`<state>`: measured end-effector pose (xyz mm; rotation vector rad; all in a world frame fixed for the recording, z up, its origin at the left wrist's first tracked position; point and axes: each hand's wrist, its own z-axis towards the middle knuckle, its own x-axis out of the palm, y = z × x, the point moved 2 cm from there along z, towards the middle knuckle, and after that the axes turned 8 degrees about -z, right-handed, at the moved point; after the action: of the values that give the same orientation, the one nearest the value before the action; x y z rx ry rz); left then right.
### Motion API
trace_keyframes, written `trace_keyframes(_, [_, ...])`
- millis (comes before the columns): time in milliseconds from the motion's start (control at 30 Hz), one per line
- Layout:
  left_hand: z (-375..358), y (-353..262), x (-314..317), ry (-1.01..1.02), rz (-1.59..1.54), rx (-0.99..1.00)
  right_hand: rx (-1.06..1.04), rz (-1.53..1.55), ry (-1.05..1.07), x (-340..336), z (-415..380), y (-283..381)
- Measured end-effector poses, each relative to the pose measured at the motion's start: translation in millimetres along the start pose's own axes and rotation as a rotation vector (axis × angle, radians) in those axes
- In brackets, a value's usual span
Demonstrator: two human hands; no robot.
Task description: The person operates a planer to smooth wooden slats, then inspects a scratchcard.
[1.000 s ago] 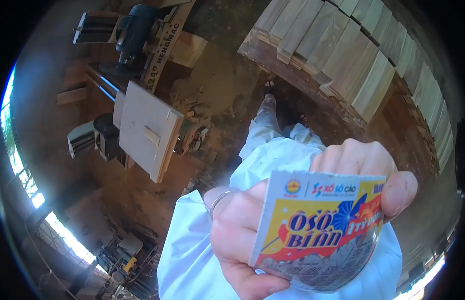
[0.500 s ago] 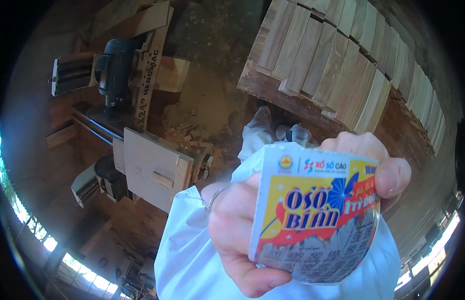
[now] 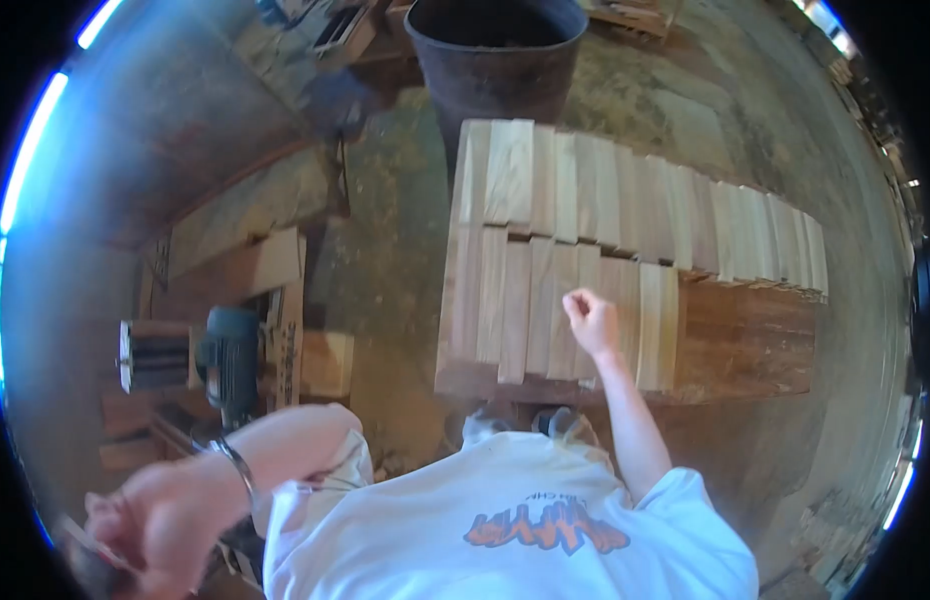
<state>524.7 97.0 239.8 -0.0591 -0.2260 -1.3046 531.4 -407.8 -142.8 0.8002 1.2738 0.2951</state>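
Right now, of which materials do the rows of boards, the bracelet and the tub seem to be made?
Boards: wood, apparently bare, from the visible grain and dull, varied tan tones.
Bracelet: probably polished metal, given its silvery shine.
Tub: dark and dull, perhaps plastic or metal; I cannot tell which.

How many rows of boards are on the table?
2: the far row, along the far side of the table, and the shorter near row, partly covered in view by the right hand. Layers underneath may be hidden.
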Motion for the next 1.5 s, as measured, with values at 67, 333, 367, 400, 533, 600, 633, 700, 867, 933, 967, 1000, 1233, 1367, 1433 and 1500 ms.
trace_keyframes(67, [-25,99,83,-0.11,0.034,-0.167,-0.084,-0.05,-0.133,6,-10,-16])
trace_keyframes(333, [-325,487,465,0.652,0.29,-1.192,-0.15,-0.055,-0.269,11,-12,-15])
trace_keyframes(367, [-363,468,489,0.596,0.395,-1.157,-0.14,-0.067,-0.274,10,-9,-15])
trace_keyframes(400, [-394,447,498,0.558,0.513,-1.129,-0.118,-0.071,-0.26,10,-11,-13])
trace_keyframes(533, [-466,455,515,0.63,0.345,-1.611,-0.107,-0.169,-0.207,4,1,-5])
trace_keyframes(600, [-491,471,524,0.508,0.269,-1.753,-0.099,-0.209,-0.186,7,1,-4])
trace_keyframes(633, [-503,485,529,0.426,0.221,-1.783,-0.097,-0.235,-0.173,10,1,-6])
trace_keyframes(700, [-525,511,546,0.24,0.148,-1.858,-0.102,-0.257,-0.167,10,3,-5])
trace_keyframes(867, [-551,551,567,0.421,-0.086,-1.825,-0.093,-0.293,-0.101,10,6,-7])
trace_keyframes(933, [-560,545,560,0.349,-0.15,-1.813,-0.085,-0.321,-0.078,11,6,-11])
trace_keyframes(967, [-565,541,555,0.354,-0.042,-1.804,-0.084,-0.323,-0.077,12,6,-11])
trace_keyframes(1000, [-554,523,547,0.408,-0.105,-1.778,-0.076,-0.322,-0.074,12,3,-9])
trace_keyframes(1233, [-304,234,470,0.699,-1.205,-1.343,-0.092,-0.275,-0.107,8,2,-4])
trace_keyframes(1367, [-172,106,432,0.495,-2.088,-0.66,-0.12,-0.267,-0.143,4,3,3])
trace_keyframes(1433, [-141,51,419,0.494,-2.368,-0.691,-0.12,-0.24,-0.147,13,-5,-12])
trace_keyframes(1500, [-109,2,414,0.589,-2.525,-0.74,-0.147,-0.237,-0.169,12,-6,-15])
